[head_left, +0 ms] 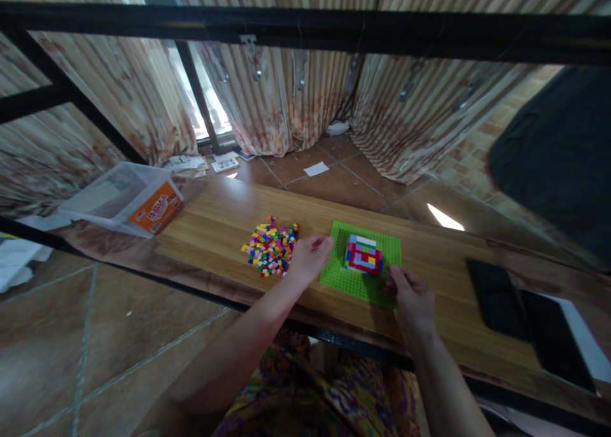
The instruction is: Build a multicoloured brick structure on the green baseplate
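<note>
A green studded baseplate [337, 270] lies on the wooden board. On it stands a low, roughly square build of toy bricks [363, 254] in red, white, blue, purple and other colours. My left hand [309, 257] is at the plate's left edge, its fingers curled together; whatever they may hold is too small to see. At the plate's lower right edge, my right hand [411, 292] has thumb and fingers pinched close to the build, and their tips are partly in shadow. A heap of small loose bricks [271, 249] in many colours spreads just left of my left hand.
A clear plastic box [112, 198] with an orange label stands at the far left. Two dark flat objects [496, 297] and a white sheet [580, 335] lie at the right. A black metal bar [305, 33] crosses above, before striped curtains [267, 106].
</note>
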A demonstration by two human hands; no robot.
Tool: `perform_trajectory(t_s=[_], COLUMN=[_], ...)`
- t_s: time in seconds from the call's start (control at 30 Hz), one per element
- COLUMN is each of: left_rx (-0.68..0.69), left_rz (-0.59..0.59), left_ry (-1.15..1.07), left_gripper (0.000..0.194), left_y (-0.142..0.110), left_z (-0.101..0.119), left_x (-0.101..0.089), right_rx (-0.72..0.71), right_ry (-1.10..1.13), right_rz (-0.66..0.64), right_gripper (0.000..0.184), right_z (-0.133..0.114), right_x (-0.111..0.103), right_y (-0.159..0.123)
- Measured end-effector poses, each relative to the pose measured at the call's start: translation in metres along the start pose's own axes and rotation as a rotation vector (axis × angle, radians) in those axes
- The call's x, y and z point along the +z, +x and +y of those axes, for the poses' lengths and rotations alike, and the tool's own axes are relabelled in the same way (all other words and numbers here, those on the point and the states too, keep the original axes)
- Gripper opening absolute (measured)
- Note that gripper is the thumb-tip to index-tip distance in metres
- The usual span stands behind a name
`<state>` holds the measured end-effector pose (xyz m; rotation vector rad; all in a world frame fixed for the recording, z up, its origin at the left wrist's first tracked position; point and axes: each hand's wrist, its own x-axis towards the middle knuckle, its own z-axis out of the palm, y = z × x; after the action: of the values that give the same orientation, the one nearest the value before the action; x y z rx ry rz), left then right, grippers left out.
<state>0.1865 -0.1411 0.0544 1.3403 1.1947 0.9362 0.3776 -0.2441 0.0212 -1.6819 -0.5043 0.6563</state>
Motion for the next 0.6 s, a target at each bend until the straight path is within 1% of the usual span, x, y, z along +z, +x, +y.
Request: perform_trajectory(t_s=[0.03, 0.1, 0.13, 0.23, 0.3, 0.33, 0.37, 0.43, 0.5, 0.6], left_rx=[0.013, 0.037, 0.040, 0.040, 0.028, 0.024, 0.015, 0.000, 0.008, 0.092], left_rz=[0.017, 0.129, 0.193, 0.387, 0.520, 0.567, 0.603, 0.641, 0.655, 0.658], left_ry=[-0.026, -0.037, -0.029, 0.064, 0.168, 0.223, 0.272, 0.353, 0.418, 0.518], left_gripper=[0.030, 0.029, 0.030, 0.030, 0.028, 0.027, 0.027, 0.026, 0.025, 0.023], left_y=[-0.003, -0.007, -0.008, -0.010, -0.011, -0.012, -0.013, -0.014, -0.015, -0.011], left_z=[0.001, 0.000, -0.002, -0.018, -0.033, -0.040, -0.047, -0.057, -0.063, -0.066], left_x=[-0.014, -0.048, -0.066, -0.118, -0.145, -0.154, -0.160, -0.166, -0.164, -0.157], right_rx=[-0.025, -0.082, -0.117, -0.232, -0.299, -0.326, -0.351, -0.398, -0.449, -0.527], right_ry=[-0.032, -0.111, -0.143, -0.213, -0.267, -0.294, -0.320, -0.370, -0.417, -0.483], right_rz=[0.025, 0.024, 0.004, -0.114, -0.233, -0.298, -0.359, -0.462, -0.530, -0.576], right_gripper=[0.044, 0.042, 0.040, 0.034, 0.030, 0.028, 0.027, 0.025, 0.024, 0.022], right_z=[0.001, 0.003, 0.004, 0.002, -0.001, -0.002, -0.003, -0.005, -0.006, -0.006], right_x=[-0.002, -0.002, -0.001, 0.013, 0.029, 0.037, 0.046, 0.063, 0.078, 0.095], right_y=[-0.006, -0.019, -0.027, -0.052, -0.067, -0.073, -0.079, -0.088, -0.094, -0.098])
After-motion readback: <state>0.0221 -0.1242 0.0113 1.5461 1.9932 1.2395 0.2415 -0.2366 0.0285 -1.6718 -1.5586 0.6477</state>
